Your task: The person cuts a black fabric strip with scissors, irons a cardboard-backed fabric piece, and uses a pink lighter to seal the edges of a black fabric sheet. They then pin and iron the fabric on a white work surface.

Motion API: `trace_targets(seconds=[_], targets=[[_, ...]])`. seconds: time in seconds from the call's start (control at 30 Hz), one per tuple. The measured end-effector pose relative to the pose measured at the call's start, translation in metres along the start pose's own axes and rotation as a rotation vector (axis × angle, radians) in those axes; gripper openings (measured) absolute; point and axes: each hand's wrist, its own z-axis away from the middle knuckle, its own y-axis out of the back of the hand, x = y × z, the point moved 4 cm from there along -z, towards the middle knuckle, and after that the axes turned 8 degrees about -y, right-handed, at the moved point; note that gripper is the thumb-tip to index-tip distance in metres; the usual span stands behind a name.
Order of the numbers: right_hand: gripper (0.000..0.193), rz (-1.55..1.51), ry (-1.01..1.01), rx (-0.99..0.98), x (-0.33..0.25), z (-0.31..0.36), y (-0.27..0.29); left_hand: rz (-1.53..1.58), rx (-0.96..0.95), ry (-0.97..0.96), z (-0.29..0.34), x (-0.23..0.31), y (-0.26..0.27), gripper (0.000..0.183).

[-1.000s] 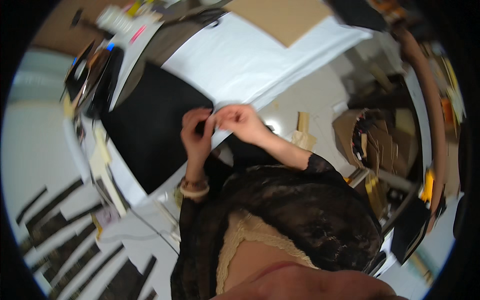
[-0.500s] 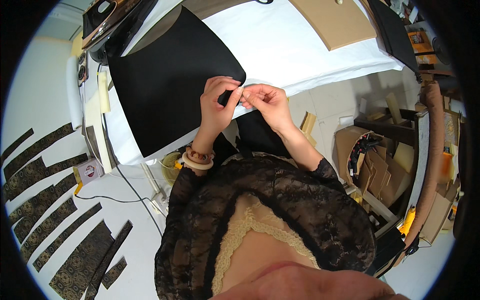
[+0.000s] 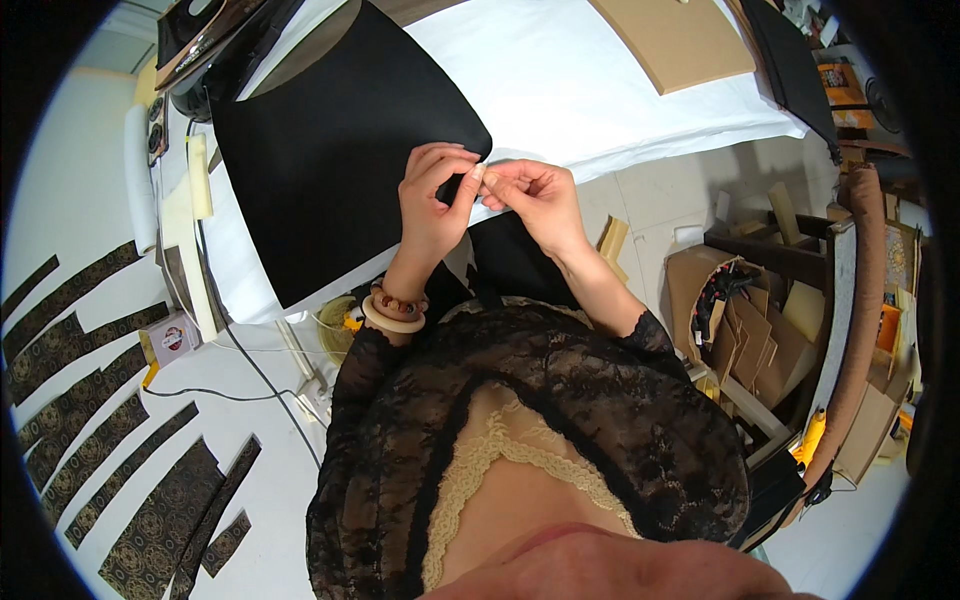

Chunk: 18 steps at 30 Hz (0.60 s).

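Note:
A large black sheet (image 3: 340, 150) with curved edges lies on the white-covered table (image 3: 520, 90). Over its lower right corner, my left hand (image 3: 433, 190) is closed in a pinch, thumb against index finger. Close beside it, my right hand (image 3: 535, 198) pinches as well, and the fingertips of both hands meet at the sheet's edge. Whatever sits between the fingertips is too small to make out. A beaded bracelet and a pale bangle (image 3: 393, 317) circle my left wrist.
Tan boards (image 3: 675, 45) lie at the table's far right. To the right stands a box of cardboard scraps (image 3: 745, 330) beside a padded brown roll (image 3: 868, 250). Patterned dark fabric pieces (image 3: 165, 510) are spread at the left. A black cable (image 3: 235, 335) runs down nearby.
Both hands stay together at the sheet's corner with the fingertips barely moved. The surroundings at the left have shifted slightly in the view.

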Motion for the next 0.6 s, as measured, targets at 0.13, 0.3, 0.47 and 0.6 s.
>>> trace_targets(seconds=[0.13, 0.3, 0.47, 0.6], targets=[[0.015, 0.009, -0.037, 0.000, -0.0031, 0.0001, -0.0012, -0.025, 0.007, -0.028, 0.0000, -0.0018, -0.0002, 0.004], [0.014, -0.014, 0.007, -0.035, -0.0019, -0.0015, -0.0004, -0.007, 0.006, -0.010, -0.0014, -0.0003, -0.0002, 0.004], [0.014, -0.038, 0.017, -0.055, -0.0029, -0.0008, -0.0023, 0.026, -0.010, 0.016, 0.0006, -0.0031, 0.0022, 0.003], [0.013, -0.053, 0.020, -0.061, 0.0010, -0.0036, -0.0002, 0.016, 0.012, -0.014, -0.0008, -0.0032, 0.0006, 0.004]])
